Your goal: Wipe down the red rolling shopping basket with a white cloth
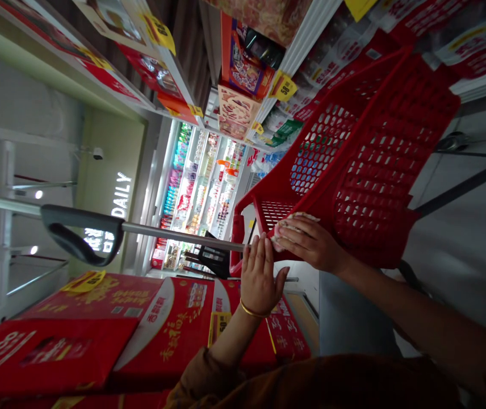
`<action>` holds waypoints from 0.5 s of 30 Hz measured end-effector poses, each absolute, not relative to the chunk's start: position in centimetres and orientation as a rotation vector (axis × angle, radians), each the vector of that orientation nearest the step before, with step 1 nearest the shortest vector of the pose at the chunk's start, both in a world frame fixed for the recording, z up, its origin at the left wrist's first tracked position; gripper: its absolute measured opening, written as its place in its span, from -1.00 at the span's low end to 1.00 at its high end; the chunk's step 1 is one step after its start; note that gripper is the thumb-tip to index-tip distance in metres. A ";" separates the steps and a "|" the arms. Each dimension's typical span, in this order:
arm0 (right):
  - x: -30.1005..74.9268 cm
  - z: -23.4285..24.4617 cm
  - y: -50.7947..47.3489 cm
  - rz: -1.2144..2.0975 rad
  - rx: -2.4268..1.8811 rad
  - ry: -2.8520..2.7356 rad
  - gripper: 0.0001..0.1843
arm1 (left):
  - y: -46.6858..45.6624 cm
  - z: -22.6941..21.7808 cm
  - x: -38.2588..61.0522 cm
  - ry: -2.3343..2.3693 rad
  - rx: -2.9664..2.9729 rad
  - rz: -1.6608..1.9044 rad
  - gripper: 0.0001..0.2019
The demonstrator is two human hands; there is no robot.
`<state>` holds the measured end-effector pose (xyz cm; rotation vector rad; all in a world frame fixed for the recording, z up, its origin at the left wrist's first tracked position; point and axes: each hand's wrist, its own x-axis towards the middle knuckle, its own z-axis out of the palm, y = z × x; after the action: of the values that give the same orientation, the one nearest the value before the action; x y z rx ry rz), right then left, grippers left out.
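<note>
The view lies tilted on its side. My right hand (311, 244) grips a small tan-and-white printed packet (294, 226) just above the rim of a red plastic shopping basket (375, 153). My left hand (260, 281), with a gold bangle (254, 311) on its wrist, has its fingers extended, their tips at or very near the basket's metal pull handle (183, 236). That handle ends in a black grip (81, 233), and nothing shows in my left hand. Most of the basket's inside is hidden by its perforated walls.
Red cartons with yellow price tags (170, 324) are stacked beside my left arm. Red boxes fill the shelves (243, 68) behind the basket. A lit refrigerated display (196, 193) stands at the aisle's far end, below a "DAILY" sign (121, 196). Grey floor (451, 238) shows past the basket.
</note>
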<state>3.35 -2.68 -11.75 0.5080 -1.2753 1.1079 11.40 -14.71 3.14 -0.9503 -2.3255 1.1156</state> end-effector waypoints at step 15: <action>3.2 -10.4 -2.4 1.210 0.350 -1.234 -0.64 | -14.4 1.2 11.6 -2.286 -0.914 0.989 -0.20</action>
<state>3.19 -2.41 -10.37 0.3503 -1.2340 1.2103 11.65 -14.44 1.24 -0.9138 -2.2863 0.9887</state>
